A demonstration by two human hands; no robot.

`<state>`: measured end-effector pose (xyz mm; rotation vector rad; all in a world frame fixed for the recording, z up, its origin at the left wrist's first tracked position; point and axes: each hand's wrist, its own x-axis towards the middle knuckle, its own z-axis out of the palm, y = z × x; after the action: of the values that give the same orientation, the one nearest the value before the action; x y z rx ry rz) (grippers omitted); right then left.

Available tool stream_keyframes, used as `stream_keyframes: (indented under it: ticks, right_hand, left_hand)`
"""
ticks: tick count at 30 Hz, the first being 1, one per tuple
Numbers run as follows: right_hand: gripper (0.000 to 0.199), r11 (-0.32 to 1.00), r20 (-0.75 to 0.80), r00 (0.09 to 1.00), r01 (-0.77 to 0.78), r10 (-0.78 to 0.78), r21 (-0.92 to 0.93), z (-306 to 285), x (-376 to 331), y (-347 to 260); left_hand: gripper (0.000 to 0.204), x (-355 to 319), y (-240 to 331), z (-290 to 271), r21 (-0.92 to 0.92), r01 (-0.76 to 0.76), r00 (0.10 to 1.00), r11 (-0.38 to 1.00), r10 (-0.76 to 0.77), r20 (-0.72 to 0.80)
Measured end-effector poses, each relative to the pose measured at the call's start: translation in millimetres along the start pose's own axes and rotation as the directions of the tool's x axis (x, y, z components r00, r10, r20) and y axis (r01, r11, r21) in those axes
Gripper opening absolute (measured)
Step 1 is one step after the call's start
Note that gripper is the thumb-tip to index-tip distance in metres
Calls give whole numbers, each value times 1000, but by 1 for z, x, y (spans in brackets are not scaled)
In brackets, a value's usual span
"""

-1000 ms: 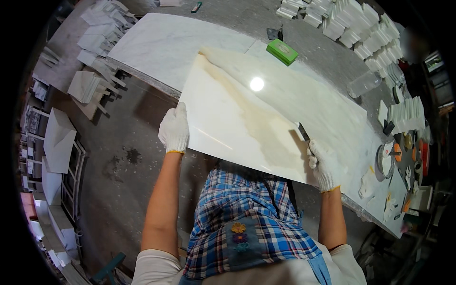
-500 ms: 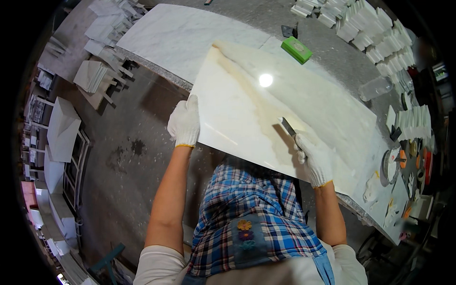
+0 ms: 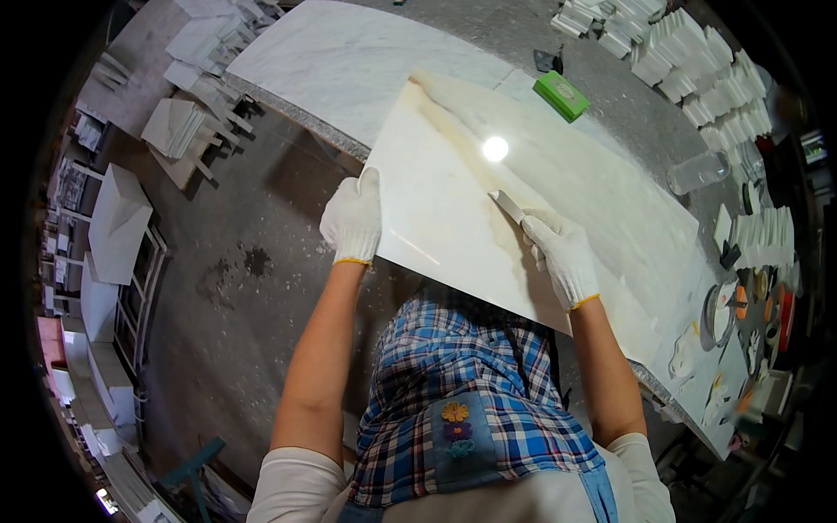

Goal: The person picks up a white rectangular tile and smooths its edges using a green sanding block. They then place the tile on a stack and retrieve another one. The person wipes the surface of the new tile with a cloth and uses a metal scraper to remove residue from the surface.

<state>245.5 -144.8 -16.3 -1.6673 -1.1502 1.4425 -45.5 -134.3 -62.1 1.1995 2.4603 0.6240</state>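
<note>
A polished white stone slab [image 3: 436, 192] with a tan vein and a bright light reflection lies at an angle over the stone worktop [image 3: 349, 52], its near corner jutting past the front edge. My left hand [image 3: 352, 218], in a white knit glove, grips the slab's left edge, thumb on top; the fingers below are hidden. My right hand [image 3: 562, 257], gloved alike, is closed around a flat metal scraper blade [image 3: 506, 206]. The blade points up and left, its tip over the tan vein. Whether the tip touches the stone I cannot tell.
A green box [image 3: 561, 96] sits beyond the slab, near a clear plastic bottle [image 3: 698, 173] at the right. Stacked white tiles [image 3: 684, 52] stand at the far right. Tape rolls and tools crowd the worktop's right end. More slabs [image 3: 120, 222] rest on a rack at left.
My right hand has moved the scraper up and left across the slab, toward the tan vein. My left hand keeps its grip on the edge. The whole view has shifted slightly.
</note>
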Motion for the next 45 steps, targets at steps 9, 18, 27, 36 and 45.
stream_keyframes:
  ticks: [9, 18, 27, 36, 45]
  right_hand:
    - [29, 975, -82, 985, 136, -153, -176, 9, -2, 7]
    - [32, 911, -44, 971, 205, -236, -357, 6, -1, 7]
    - [31, 921, -61, 961, 240, -270, -307, 7, 0, 13]
    - [30, 982, -86, 988, 117, -130, -146, 10, -5, 5]
    - [33, 999, -52, 999, 6, -8, -39, -1, -18, 8]
  left_hand:
    - [65, 0, 0, 1, -13, -6, 1000, 1000, 6, -14]
    - [64, 0, -1, 1, -13, -21, 1000, 1000, 21, -19]
    - [64, 1, -2, 2, -9, -32, 999, 999, 32, -26]
    - [63, -3, 1, -2, -69, 11, 1000, 998, -11, -6]
    - [60, 1, -4, 3, -34, -9, 1000, 999, 8, -30]
